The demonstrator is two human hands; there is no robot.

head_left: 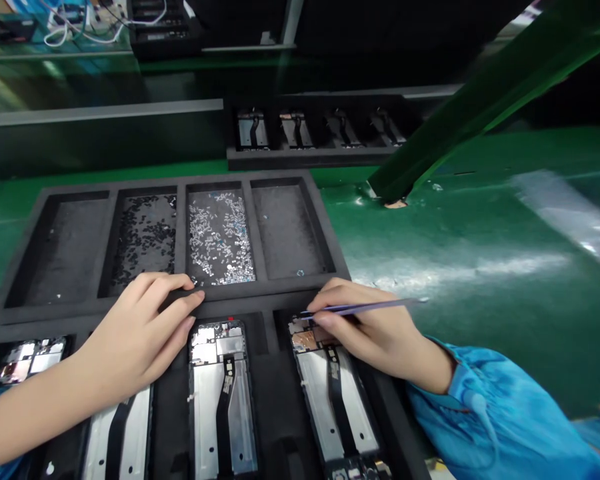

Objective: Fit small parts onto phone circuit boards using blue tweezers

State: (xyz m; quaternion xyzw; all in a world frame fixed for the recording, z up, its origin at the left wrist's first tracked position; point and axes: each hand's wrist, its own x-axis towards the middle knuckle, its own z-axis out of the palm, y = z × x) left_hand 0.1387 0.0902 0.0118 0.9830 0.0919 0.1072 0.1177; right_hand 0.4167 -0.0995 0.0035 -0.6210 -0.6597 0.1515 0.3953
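My right hand (373, 327) pinches slim purple tweezers (350, 309). Their tips are over the top end of the rightmost phone chassis (320, 387), and whether they grip a tiny part is too small to tell. Loosely bent, my left hand (147, 320) has its fingers apart at the tray edge, with nothing visible in them. Just right of those fingertips lies another opened phone chassis (207, 407) with a black flex cable down its middle. The left forearm partly covers a third chassis (135, 440) and passes over one more at the far left (33, 357).
Beyond my hands a black foam parts tray (257, 233) has compartments, one with small black pieces (147, 233), another with silvery pieces (220, 240). Further back sits a foam tray (310, 159) of phone chassis. A slanting green post (460, 100) rises from the green bench (460, 233).
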